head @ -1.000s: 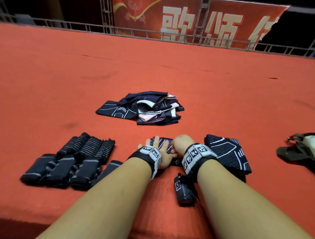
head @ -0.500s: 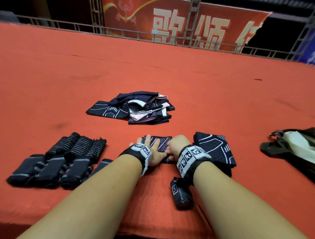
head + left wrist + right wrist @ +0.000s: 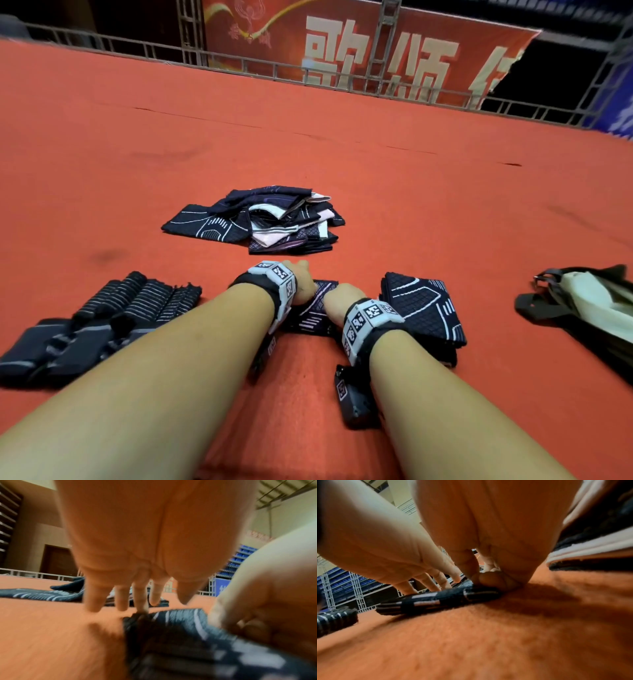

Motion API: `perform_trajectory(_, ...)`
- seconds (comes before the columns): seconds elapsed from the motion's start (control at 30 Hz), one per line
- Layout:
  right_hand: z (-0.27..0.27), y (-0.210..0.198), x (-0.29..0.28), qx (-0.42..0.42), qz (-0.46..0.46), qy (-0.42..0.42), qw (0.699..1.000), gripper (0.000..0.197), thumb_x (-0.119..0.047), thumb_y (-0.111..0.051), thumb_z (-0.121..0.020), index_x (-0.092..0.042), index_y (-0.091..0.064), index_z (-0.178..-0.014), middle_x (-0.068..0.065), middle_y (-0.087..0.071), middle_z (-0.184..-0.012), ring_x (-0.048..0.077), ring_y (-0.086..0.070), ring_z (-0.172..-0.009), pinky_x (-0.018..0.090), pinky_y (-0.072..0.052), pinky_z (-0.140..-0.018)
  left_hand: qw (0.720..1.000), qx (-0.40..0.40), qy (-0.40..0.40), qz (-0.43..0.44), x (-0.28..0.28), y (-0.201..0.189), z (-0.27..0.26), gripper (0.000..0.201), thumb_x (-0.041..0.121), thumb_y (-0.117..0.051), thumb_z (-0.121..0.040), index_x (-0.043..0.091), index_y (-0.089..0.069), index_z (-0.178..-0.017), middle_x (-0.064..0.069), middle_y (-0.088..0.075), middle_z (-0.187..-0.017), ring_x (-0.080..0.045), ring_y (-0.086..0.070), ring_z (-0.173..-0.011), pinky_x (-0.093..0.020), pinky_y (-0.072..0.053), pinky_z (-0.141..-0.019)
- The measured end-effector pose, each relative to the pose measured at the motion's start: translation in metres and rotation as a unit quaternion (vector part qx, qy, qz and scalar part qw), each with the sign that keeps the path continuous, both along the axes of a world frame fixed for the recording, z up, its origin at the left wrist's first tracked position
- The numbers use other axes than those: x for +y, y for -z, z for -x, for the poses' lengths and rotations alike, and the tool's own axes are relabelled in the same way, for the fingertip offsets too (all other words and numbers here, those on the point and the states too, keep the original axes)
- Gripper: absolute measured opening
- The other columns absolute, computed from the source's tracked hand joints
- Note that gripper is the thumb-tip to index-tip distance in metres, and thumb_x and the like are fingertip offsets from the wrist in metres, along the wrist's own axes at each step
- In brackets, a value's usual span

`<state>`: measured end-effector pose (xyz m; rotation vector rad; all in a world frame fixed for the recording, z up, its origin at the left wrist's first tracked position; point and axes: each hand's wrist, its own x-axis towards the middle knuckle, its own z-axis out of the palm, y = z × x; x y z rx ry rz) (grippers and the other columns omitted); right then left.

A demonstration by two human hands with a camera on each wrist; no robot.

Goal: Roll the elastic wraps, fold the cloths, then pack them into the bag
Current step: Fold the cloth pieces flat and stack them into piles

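Right hand (image 3: 342, 301) pinches the folded cloth (image 3: 317, 308) on the red carpet (image 3: 411, 205). Left hand (image 3: 301, 284), fingers straight, touches its far-left corner; folded stack (image 3: 424, 308) just right

Orange-red carpet (image 3: 376, 154) covered the floor; a metal railing (image 3: 260, 65) edged it, with a red banner (image 3: 359, 44) and blue seats (image 3: 240, 557) behind.

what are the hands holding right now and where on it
The right hand pinches the near right edge of the small folded cloth. The left hand only touches its far left corner with straight fingers.
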<state>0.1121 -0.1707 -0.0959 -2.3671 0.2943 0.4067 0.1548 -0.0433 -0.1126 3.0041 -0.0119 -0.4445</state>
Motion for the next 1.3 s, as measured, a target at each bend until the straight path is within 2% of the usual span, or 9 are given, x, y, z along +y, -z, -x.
perform_trajectory(0.2,-0.002,0.019,-0.004,-0.014,0.022,-0.004,1.0,0.032,-0.015,-0.051,-0.095,-0.003,-0.057,-0.124,0.013,-0.062,-0.128,0.034,-0.061,-0.114,0.028,-0.04,-0.077,0.997,-0.035,-0.003,-0.069,-0.002,-0.005,0.002,0.035,0.036,-0.058,-0.097,0.017,-0.063,-0.126,-0.012,-0.059,-0.13,-0.031,-0.058,-0.119,-0.036,-0.047,-0.098)
perform_trajectory(0.37,0.01,0.018,-0.008,-0.039,-0.033,0.01,0.999,0.04,-0.024,-0.062,-0.087,-0.015,-0.05,-0.124,0.012,-0.065,-0.116,0.028,-0.056,-0.09,0.029,-0.042,-0.076,0.999,-0.024,-0.017,0.045,0.009,-0.042,0.017,0.029,0.029,-0.07,-0.087,0.012,-0.067,-0.11,-0.007,-0.07,-0.109,-0.027,-0.066,-0.1,-0.032,-0.055,-0.084)
perform_trajectory(0.47,0.012,0.015,-0.007,-0.049,-0.08,-0.061,0.994,0.018,-0.028,-0.063,-0.078,-0.013,-0.067,-0.088,0.007,-0.071,-0.086,0.026,-0.063,-0.08,0.039,-0.054,-0.075,0.995,-0.009,0.005,0.103,0.011,-0.071,0.036,0.021,0.022,-0.073,-0.089,0.01,-0.069,-0.106,-0.007,-0.07,-0.096,-0.024,-0.067,-0.085,-0.026,-0.052,-0.064)
perform_trajectory(0.6,0.025,0.004,-0.013,-0.014,-0.175,0.009,0.984,0.03,-0.039,-0.065,-0.077,-0.011,-0.06,-0.069,0.007,-0.057,-0.054,0.028,-0.057,-0.058,0.04,-0.048,-0.058,0.971,0.042,-0.006,0.236,0.021,-0.102,0.054,0.023,0.008,-0.074,-0.088,0.01,-0.072,-0.111,-0.007,-0.07,-0.085,-0.029,-0.073,-0.082,-0.045,-0.063,-0.08)
perform_trajectory(0.83,0.059,-0.025,-0.037,0.092,-0.331,0.016,0.939,0.08,-0.081,-0.054,-0.08,-0.007,-0.062,-0.111,0.011,-0.07,-0.099,0.029,-0.07,-0.071,0.037,-0.06,-0.063,0.862,0.065,-0.012,0.502,0.021,-0.157,0.09,0.014,-0.012,-0.057,-0.094,-0.005,-0.066,-0.102,-0.014,-0.069,-0.075,-0.019,-0.069,-0.059,-0.027,-0.057,-0.053)
perform_trajectory(0.97,0.06,-0.044,-0.057,-0.014,-0.504,0.048,0.862,0.056,-0.06,-0.058,-0.093,-0.011,-0.067,-0.118,0.015,-0.073,-0.11,0.03,-0.07,-0.083,0.039,-0.057,-0.071,0.784,0.093,-0.005,0.614,-0.003,-0.159,0.093,0.017,-0.008,-0.056,-0.094,0.004,-0.063,-0.103,-0.019,-0.066,-0.098,-0.029,-0.067,-0.086,-0.039,-0.058,-0.078)
perform_trajectory(1.07,0.053,-0.058,-0.078,-0.136,-0.506,0.098,0.846,0.031,-0.036,-0.063,-0.097,-0.011,-0.068,-0.115,0.014,-0.076,-0.101,0.029,-0.072,-0.077,0.039,-0.059,-0.066,0.804,0.089,-0.033,0.587,-0.026,-0.153,0.089,0.015,0.011,-0.069,-0.092,0.016,-0.064,-0.105,-0.01,-0.068,-0.098,-0.023,-0.065,-0.083,-0.035,-0.052,-0.076)
perform_trajectory(1.17,0.04,-0.067,-0.111,-0.224,-0.382,0.115,0.889,0.041,-0.047,-0.072,-0.08,-0.008,-0.077,-0.092,0.017,-0.077,-0.087,0.036,-0.074,-0.08,0.058,-0.059,-0.081,0.801,0.114,-0.074,0.584,-0.053,-0.143,0.086,0.013,0.036,-0.067,-0.095,0.023,-0.064,-0.094,0.0,-0.068,-0.09,-0.017,-0.063,-0.074,-0.036,-0.051,-0.077)
perform_trajectory(1.3,0.033,-0.068,-0.155,-0.215,-0.292,0.133,0.922,0.034,-0.036,-0.074,-0.086,-0.005,-0.073,-0.072,0.019,-0.075,-0.078,0.038,-0.073,-0.074,0.059,-0.059,-0.078,0.796,0.14,-0.048,0.587,-0.082,-0.12,0.08,0.011,0.027,-0.063,-0.099,0.018,-0.066,-0.103,-0.004,-0.072,-0.092,-0.019,-0.07,-0.071,-0.037,-0.058,-0.074)
